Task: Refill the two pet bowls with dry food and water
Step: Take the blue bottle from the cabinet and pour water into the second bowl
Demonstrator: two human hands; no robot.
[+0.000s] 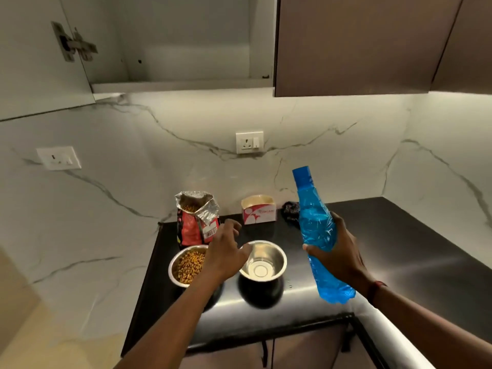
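Two steel bowls stand side by side on the black counter (399,249). The left bowl (186,265) holds brown dry food. The right bowl (266,262) looks shiny inside, with at most a little water in it. My left hand (226,251) hovers over the gap between them, fingers spread, thumb by the right bowl's rim. My right hand (338,251) grips a blue plastic water bottle (316,230) around its middle, held upright and slightly tilted, cap on, to the right of the bowls. An open red food bag (195,222) stands behind the left bowl.
A small red and white carton (258,210) and a dark crumpled object (291,210) sit at the back by the marble wall. An upper cabinet (173,49) is open above. Sockets (249,142) are on the wall. The counter's front edge runs below the bowls.
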